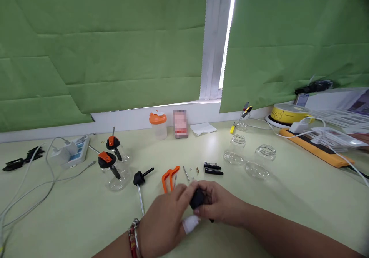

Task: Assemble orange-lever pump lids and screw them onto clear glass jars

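Low over the front of the table, my right hand [223, 204] is closed around a small black plastic cap [197, 199]. My left hand [167, 217] grips the same cap from the other side, a white wrap on its thumb. Fingers hide much of the part. Just beyond my left hand lie orange trigger handles [170, 175]. To their left rests a black pump head [139, 178] with a metal tube. A thin metal rod [186, 173], tiny brass-coloured bits [197, 170] and two black cylinders with springs [213, 168] lie ahead of my hands.
Two glass bottles with orange-and-black tops [107, 160] stand left, near a power strip [77, 154] and cables. Clear glass bottles [235, 150] are at right, with screwdrivers [243, 115] behind. An orange-lidded cup [158, 125] stands by the wall; an orange case [325, 152] lies far right.
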Motion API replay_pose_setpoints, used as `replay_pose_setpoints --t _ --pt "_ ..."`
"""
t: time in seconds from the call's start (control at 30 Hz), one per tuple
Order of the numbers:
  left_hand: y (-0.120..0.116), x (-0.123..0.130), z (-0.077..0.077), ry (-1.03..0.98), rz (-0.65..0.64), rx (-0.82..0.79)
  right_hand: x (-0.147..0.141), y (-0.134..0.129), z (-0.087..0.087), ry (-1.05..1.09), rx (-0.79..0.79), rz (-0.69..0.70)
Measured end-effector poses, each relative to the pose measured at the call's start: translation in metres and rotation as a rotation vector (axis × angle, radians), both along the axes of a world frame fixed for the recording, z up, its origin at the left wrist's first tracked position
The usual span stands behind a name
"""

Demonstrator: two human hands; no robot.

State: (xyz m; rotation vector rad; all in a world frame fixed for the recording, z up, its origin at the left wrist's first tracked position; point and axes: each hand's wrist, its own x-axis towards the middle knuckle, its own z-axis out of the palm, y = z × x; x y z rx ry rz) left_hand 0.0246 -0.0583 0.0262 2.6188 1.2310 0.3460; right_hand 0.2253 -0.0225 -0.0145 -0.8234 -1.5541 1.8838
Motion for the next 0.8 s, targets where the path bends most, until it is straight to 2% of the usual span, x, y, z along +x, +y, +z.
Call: replay_pose_setpoints --t 0.07,0.13,0.3,0.37,0.43,0.5,0.57,0.7,0.8 --pt "-0.007 0.004 0.001 0.046 -0.041 -0.059 -0.002 -0.006 0.003 0.058 0.006 0.117" --pt "-0.010 0.004 0.004 0.040 -0.029 -0.072 -0.003 -0.010 0.006 0.086 0.007 0.171" --pt "-0.009 -0.012 0.017 -0.032 0.085 -0.044 -0.004 -0.014 0.004 0.055 -0.002 0.171" --pt "-0.004 -0.025 0.022 -0.060 0.220 -0.002 -0.004 -0.015 -0.001 0.013 -0.017 0.144" --pt "0.004 -0.044 0.022 -0.062 0.472 0.006 -0.003 -0.018 -0.004 -0.044 -0.026 0.140" --pt "0.014 -0.065 0.016 -0.033 0.762 0.069 -0.002 -0.020 -0.006 -0.109 -0.016 0.171" --pt "0.025 -0.085 0.007 -0.045 0.911 0.061 -0.002 -0.022 -0.004 -0.170 0.018 0.204" --pt "0.043 -0.108 -0.014 0.001 1.043 0.014 -0.001 -0.025 0.004 -0.242 0.107 0.220" --pt "0.050 -0.111 -0.024 0.064 1.050 0.009 0.000 -0.026 0.006 -0.258 0.104 0.216"
